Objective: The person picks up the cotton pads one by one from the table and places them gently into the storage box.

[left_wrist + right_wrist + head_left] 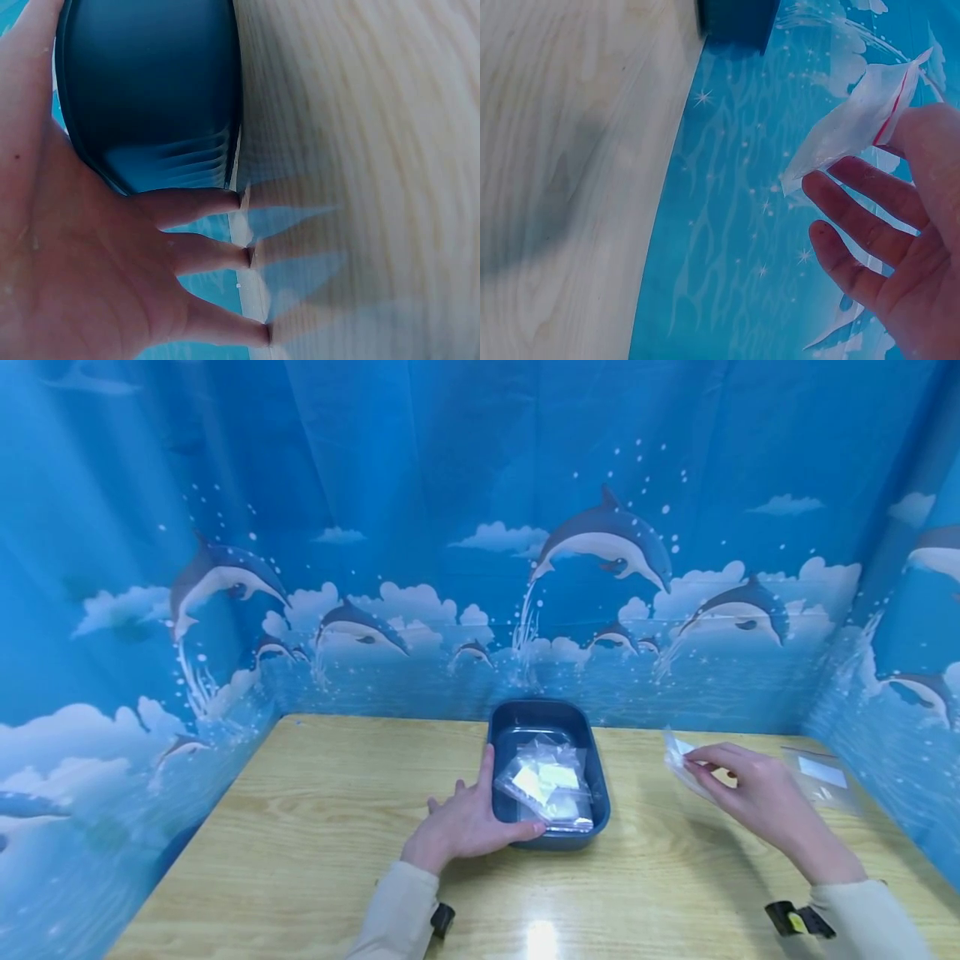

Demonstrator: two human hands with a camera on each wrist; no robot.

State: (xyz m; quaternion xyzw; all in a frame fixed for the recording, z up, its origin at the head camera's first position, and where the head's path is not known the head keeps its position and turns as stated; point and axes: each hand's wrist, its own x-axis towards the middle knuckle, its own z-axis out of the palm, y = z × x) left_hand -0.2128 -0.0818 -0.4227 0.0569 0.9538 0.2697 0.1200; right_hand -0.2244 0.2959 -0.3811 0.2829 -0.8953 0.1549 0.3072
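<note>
A dark blue bin [600,810] stands near the back of the wooden table, with several clear zip bags [551,781] holding white contents piled inside. My left hand [468,822] is spread along its left side, thumb over the near rim and fingers straight; in the left wrist view the fingertips [259,335] touch down on the tabletop beside the bin wall. Off to the right, above the table, my right hand [750,785] pinches one small zip bag [855,124] with a red strip along its opening between thumb and index finger.
A larger clear zip bag [825,777] with a white label lies on the table [322,810] at the right, partly behind the right hand. A blue dolphin-print curtain [450,568] surrounds the table's back and sides.
</note>
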